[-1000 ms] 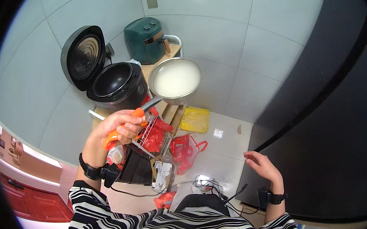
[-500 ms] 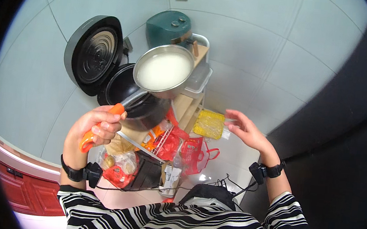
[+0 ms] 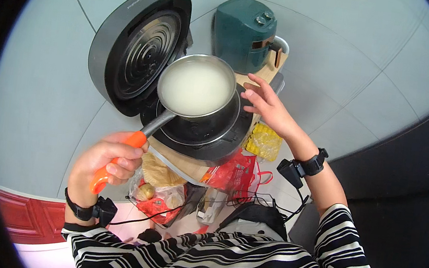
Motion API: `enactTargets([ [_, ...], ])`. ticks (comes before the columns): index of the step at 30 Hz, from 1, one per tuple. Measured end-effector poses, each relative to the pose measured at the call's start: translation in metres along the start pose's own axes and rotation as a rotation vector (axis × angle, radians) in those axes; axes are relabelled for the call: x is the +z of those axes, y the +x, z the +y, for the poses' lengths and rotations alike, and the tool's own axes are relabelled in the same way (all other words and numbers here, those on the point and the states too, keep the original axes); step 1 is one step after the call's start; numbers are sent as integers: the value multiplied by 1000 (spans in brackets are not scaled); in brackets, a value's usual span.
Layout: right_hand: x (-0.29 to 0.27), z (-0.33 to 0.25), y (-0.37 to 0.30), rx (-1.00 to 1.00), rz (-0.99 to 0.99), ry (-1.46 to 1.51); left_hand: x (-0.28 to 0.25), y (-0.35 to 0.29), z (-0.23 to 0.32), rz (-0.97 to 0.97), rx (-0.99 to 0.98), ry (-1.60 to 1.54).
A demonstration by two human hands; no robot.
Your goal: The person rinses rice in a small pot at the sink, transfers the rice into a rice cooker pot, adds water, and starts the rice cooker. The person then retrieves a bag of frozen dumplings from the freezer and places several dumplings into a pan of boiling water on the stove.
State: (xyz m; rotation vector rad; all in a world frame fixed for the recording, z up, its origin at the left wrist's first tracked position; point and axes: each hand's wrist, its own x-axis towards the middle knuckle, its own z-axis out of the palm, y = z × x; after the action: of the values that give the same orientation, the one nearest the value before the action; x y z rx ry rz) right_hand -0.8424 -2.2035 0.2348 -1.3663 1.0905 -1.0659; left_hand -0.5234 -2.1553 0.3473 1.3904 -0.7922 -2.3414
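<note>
A large metal water ladle point(image 3: 161, 122) with an orange grip is held by my left hand point(image 3: 112, 161), whose fingers are wrapped round the handle. Cloudy white liquid point(image 3: 197, 88) fills its deep bowl; anything lying under the surface is hidden. The bowl hangs over a dark rice cooker point(image 3: 212, 153) and covers part of its opening. The cooker's lid point(image 3: 142, 49) stands raised at the back left. To the right of the ladle's rim, my right hand point(image 3: 269, 104) is open, fingers apart, holding nothing.
A green air fryer point(image 3: 243, 36) stands behind the cooker on the wooden shelf top point(image 3: 269, 71). Below are red bags point(image 3: 239, 175), a yellow basket point(image 3: 265, 141) and plastic bags with round produce point(image 3: 147, 192). A dark cable point(image 3: 152, 218) runs from my left wrist.
The ladle is now more squarely over the cooker. My right hand has moved left and forward, close to the ladle's bowl. The view has shifted nearer the cooker.
</note>
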Motion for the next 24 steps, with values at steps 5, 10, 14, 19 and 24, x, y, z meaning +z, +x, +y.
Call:
enactTargets([
  [5,6,8,25,44,-25,0,-9,11,2,-30,-74,-46],
  [10,4,-7,24,-26,-50,-126,-6,21,-1,-40,-110,-92],
  [14,-1,-7,25,-18,-30,-192,-13,25,-3,-158,-160,-75],
  [19,-4,-3,25,98,40,-45,-4,33,2,-184,-183,-9],
  [24,-1,-2,30,52,81,-89,-14,41,-5,-299,-239,-55],
])
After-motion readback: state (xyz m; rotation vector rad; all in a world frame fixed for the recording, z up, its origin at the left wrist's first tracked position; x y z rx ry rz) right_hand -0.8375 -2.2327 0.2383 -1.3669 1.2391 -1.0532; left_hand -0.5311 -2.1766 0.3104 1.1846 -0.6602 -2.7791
